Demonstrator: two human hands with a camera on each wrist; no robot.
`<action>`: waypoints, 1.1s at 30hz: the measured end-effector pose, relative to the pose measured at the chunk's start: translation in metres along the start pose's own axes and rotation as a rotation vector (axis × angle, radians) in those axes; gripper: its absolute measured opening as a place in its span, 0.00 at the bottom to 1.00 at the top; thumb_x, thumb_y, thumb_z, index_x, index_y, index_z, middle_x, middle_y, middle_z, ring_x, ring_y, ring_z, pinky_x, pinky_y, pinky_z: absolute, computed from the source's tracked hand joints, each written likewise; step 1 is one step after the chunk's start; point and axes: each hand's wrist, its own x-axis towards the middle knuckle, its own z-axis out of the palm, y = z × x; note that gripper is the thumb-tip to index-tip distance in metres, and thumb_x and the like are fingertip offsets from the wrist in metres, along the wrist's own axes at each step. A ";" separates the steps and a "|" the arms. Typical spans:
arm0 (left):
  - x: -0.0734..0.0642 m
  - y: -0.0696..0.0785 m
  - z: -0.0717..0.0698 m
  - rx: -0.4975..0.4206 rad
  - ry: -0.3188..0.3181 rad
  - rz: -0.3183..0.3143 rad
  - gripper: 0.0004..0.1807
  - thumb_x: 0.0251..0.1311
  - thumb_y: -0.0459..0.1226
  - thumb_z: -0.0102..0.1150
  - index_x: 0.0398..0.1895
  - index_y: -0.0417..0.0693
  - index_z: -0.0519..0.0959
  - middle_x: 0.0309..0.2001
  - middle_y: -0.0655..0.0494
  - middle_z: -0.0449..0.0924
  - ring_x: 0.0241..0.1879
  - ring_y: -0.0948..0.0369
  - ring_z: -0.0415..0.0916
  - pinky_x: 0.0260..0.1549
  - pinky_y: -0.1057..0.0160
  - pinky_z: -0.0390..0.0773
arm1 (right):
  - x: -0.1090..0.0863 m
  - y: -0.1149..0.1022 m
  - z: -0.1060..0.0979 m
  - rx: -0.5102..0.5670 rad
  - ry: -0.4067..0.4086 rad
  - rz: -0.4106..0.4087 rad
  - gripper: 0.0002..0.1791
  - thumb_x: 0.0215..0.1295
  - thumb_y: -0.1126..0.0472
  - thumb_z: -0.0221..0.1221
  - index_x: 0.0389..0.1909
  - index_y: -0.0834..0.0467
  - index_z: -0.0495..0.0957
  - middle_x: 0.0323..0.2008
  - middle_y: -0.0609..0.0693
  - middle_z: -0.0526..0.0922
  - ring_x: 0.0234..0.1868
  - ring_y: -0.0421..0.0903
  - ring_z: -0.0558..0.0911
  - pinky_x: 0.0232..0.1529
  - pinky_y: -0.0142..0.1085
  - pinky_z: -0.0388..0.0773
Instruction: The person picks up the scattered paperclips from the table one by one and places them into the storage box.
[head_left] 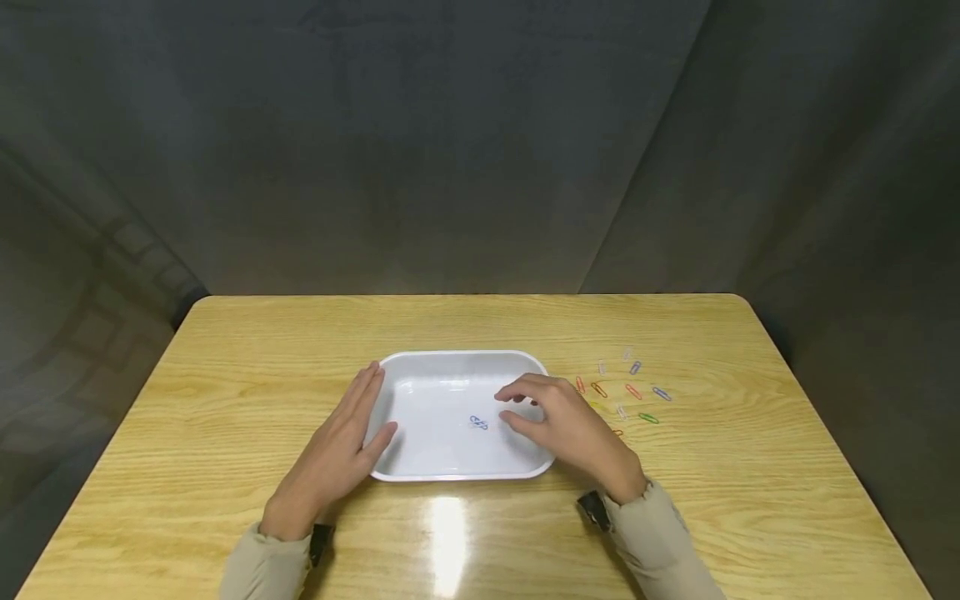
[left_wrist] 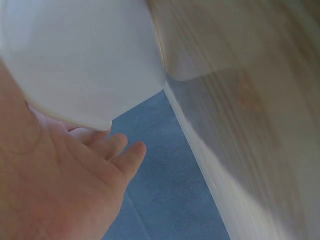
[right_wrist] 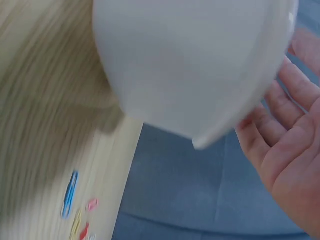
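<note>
- My right hand (head_left: 561, 423) is over the right side of the white tray (head_left: 435, 396). From way over here, I see its thumb and fingers spread apart, and I see nothing between them. My left hand (head_left: 339, 446) lies along the tray's left edge, its fingers straight and its thumb tip over the rim.
- The biggest thing is the dark cloth (head_left: 450, 150). It hangs behind the wooden table (head_left: 247, 358).
- The table is next. It holds up everything I work with.
- The tray sits flat on it, between my hands.
- Loose paper clips (head_left: 661, 393) lie on the table to the right of the tray: red, blue, green and more.
- The littlest thing is a bunch of blue clips (head_left: 478, 423) in the tray, near my right fingertips. I can't count them.
- I think my job now is dropping clips into the tray. Next, my right hand should reach a loose clip and pinch it gently, since it is thin.
</note>
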 end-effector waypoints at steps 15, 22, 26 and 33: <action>0.000 0.001 -0.001 -0.010 -0.019 -0.017 0.43 0.72 0.51 0.50 0.80 0.46 0.43 0.81 0.47 0.41 0.80 0.49 0.41 0.74 0.41 0.54 | -0.029 0.020 -0.025 -0.031 0.130 0.009 0.12 0.59 0.66 0.69 0.44 0.56 0.85 0.43 0.48 0.87 0.39 0.46 0.84 0.40 0.38 0.85; 0.000 0.002 -0.001 -0.009 -0.015 -0.018 0.42 0.73 0.51 0.50 0.80 0.46 0.43 0.81 0.48 0.41 0.80 0.50 0.41 0.74 0.42 0.55 | -0.041 0.033 -0.032 -0.068 0.164 0.000 0.12 0.57 0.66 0.70 0.43 0.58 0.85 0.42 0.47 0.88 0.39 0.45 0.84 0.40 0.38 0.84; 0.000 0.003 -0.001 -0.004 -0.014 -0.018 0.42 0.73 0.52 0.49 0.80 0.46 0.43 0.81 0.48 0.41 0.80 0.50 0.41 0.74 0.42 0.55 | -0.047 0.042 -0.033 -0.096 0.166 0.031 0.12 0.57 0.66 0.70 0.44 0.58 0.85 0.44 0.49 0.87 0.39 0.45 0.84 0.40 0.39 0.84; 0.001 0.002 -0.001 -0.011 -0.021 -0.025 0.42 0.73 0.53 0.47 0.81 0.48 0.41 0.81 0.51 0.39 0.80 0.48 0.41 0.75 0.42 0.53 | -0.054 0.054 -0.034 -0.121 0.135 0.096 0.12 0.58 0.64 0.70 0.44 0.59 0.85 0.42 0.50 0.87 0.40 0.46 0.84 0.40 0.41 0.85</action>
